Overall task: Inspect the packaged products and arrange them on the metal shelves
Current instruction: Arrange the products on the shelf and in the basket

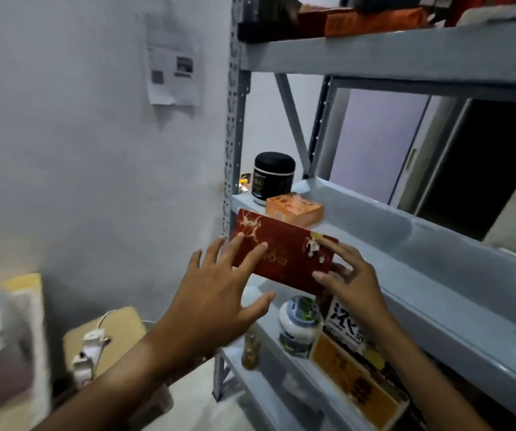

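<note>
Head view: we are setting a red box (284,259) at the middle shelf (374,231) edge, right hand (348,281) pinching its corner, left hand (219,290) spread, fingertips pressing it. Next, we judge, comes sliding it beyond our fingers, beside the orange box (294,209).

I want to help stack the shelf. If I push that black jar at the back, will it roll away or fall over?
Probably not. The black jar stands upright on the shelf, and looks squat and wide, so a gentle push should slide it rather than tip it. Laid on its side, its round body could roll. The orange box right in front would likely block it coming forward.
</note>
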